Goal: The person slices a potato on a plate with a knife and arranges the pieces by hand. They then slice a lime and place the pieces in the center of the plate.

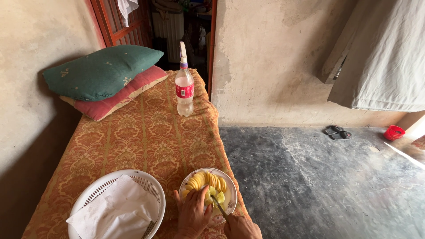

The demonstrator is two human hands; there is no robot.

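A white plate [230, 197] sits on the patterned bed cover at the bottom centre, filled with yellow fruit slices [206, 181]. My left hand [193, 214] rests on the plate's near side, fingers pressing on a yellow piece. My right hand [241, 228], at the frame's bottom edge, grips a knife [218, 206] whose blade points up-left into the pieces on the plate. Only part of each hand shows.
A white plastic basket [146, 180] holding white paper sits left of the plate. A clear plastic bottle [184, 90] stands further up the bed, near two stacked pillows [104, 75]. Right of the bed lies a dark concrete floor with sandals [337, 132] and a red bowl [393, 132].
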